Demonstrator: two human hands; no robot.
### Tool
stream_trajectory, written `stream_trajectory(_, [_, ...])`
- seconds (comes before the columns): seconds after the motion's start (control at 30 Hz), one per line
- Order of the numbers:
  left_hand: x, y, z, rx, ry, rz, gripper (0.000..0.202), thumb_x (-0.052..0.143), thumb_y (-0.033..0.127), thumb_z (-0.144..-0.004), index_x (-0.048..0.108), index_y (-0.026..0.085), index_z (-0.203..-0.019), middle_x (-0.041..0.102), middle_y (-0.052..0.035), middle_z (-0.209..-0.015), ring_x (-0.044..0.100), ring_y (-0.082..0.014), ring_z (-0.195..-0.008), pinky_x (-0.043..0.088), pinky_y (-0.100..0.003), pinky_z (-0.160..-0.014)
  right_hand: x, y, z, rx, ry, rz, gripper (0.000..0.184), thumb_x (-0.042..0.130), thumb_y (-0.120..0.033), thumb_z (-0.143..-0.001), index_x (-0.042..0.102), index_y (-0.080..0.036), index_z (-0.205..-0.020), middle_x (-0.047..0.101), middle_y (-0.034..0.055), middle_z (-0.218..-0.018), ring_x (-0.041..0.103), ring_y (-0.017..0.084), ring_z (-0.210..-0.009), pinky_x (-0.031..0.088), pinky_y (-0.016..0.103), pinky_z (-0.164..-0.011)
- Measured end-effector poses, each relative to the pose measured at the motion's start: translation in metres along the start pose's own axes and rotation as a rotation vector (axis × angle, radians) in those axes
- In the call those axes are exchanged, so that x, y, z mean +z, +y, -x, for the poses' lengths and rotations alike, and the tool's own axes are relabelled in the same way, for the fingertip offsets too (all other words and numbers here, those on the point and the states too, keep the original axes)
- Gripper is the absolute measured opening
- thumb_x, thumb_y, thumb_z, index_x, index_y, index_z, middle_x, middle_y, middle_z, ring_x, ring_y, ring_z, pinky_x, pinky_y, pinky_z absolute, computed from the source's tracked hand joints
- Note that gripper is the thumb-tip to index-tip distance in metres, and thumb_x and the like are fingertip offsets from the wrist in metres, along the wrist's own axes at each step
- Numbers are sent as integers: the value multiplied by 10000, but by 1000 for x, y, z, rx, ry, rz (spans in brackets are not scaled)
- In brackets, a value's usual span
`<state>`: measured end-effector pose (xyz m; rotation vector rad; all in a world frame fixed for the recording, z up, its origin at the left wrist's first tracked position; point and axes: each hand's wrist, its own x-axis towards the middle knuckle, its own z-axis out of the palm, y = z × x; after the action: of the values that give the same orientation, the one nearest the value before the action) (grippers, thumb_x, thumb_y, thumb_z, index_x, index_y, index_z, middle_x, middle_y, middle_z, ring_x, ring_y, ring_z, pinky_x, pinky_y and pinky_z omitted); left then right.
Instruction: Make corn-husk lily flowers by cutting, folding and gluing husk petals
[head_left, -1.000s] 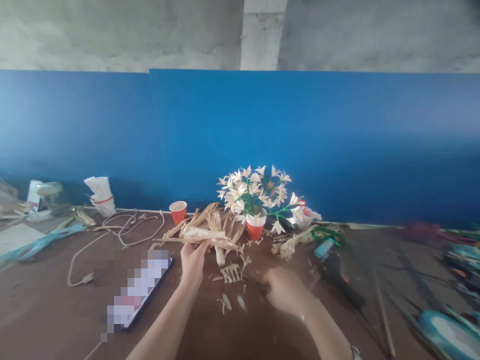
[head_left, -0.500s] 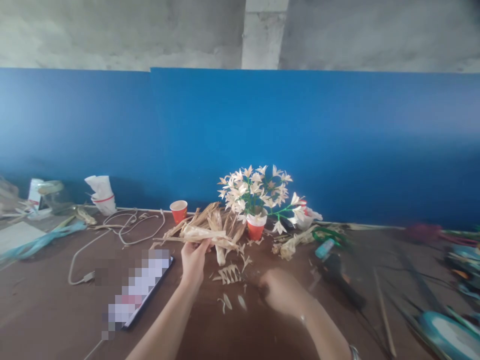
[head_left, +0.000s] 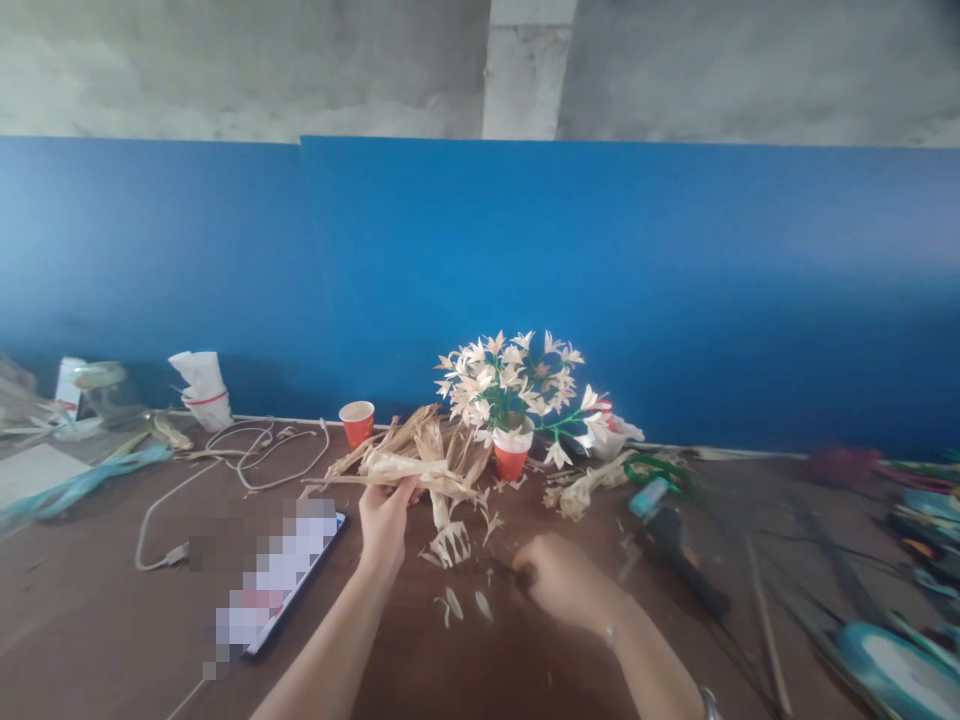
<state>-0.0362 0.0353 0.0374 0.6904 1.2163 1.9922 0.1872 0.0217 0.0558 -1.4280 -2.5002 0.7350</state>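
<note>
My left hand is closed on a strip of dried corn husk and holds it just above the brown table. Behind it lies a pile of husks. My right hand is closed in a fist round a thin dark tool that I cannot make out, its tip pointing left. Between the hands lies a fringed husk piece, and small cut petals are scattered below it. A bouquet of white husk flowers stands in an orange cup behind.
A phone lies left of my left arm, with a white cable behind it. A second orange cup stands at the back. A dark glue gun, green wire and tape rolls lie to the right.
The fringed husk piece has shifted up and left, closer to my left hand. My right hand has edged slightly left. The left hand keeps its hold on the husk strip.
</note>
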Motion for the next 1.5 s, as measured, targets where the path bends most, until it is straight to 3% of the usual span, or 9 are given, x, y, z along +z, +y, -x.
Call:
stream_trajectory(0.17, [0,1,-1,26,75,44,253,747,261,-530,639,106,-699,626,-4,-589,558,-114,-515,446,-233,-518,-4,3,0,-50,-13,-241,120,573,-187,-624,692,-193,-610,645,-8,-515,529,132,-471,343,217,-477])
stream_trajectory(0.37, [-4,0,-4,18,123,-16,262,735,300,-552,634,108,-699,602,14,-551,520,-90,-473,381,-197,-455,-2,1,-1,-58,-45,-292,114,581,-203,-634,692,-187,-614,659,-4,-553,534,133,-483,357,215,-483])
stream_trajectory(0.53, [-6,7,-4,105,130,10,253,735,304,-553,623,129,-699,561,46,-502,470,-70,-428,333,-187,-422,7,-22,5,-80,-84,-136,157,549,-242,-670,701,-206,-654,668,11,-561,578,150,-527,344,215,-490])
stream_trajectory(0.63, [-4,13,0,150,115,21,274,724,301,-575,625,134,-768,623,8,-605,567,-115,-535,421,-214,-508,15,-43,9,-105,-31,10,164,556,-248,-661,712,-247,-710,711,30,-685,629,184,-653,371,228,-560])
stream_trajectory(0.8, [1,18,7,131,45,28,264,700,294,-629,618,136,-823,664,-34,-728,639,-178,-710,484,-258,-627,16,-55,13,-176,-110,47,190,582,-314,-664,708,-255,-793,711,31,-742,624,189,-683,370,233,-575])
stream_trajectory(1.0, [0,17,3,-23,56,52,309,742,282,-571,623,125,-810,659,-25,-698,630,-155,-630,457,-229,-549,14,-33,1,-120,-177,-481,186,653,-303,-639,672,-163,-760,644,0,-654,548,130,-588,380,203,-529])
stream_trajectory(1.17, [4,13,10,-118,-150,-44,302,743,276,-574,614,127,-802,674,-38,-730,624,-147,-609,446,-221,-534,19,-28,-15,-26,289,-827,313,680,-355,-633,587,-176,-872,600,-4,-684,559,148,-625,440,241,-579])
stream_trajectory(1.27, [11,8,23,-244,-327,-98,312,730,261,-595,599,122,-841,663,-34,-691,600,-137,-563,431,-218,-501,19,-30,-20,2,465,-914,406,737,-360,-562,540,-195,-877,599,-7,-709,579,168,-677,466,269,-632])
stream_trajectory(1.5, [15,8,38,-356,-567,-134,437,771,195,-535,540,146,-903,642,-1,-691,592,-138,-631,451,-232,-581,26,-33,-21,82,385,-1188,475,805,-366,-464,518,-188,-799,582,-26,-610,569,158,-599,436,257,-560])
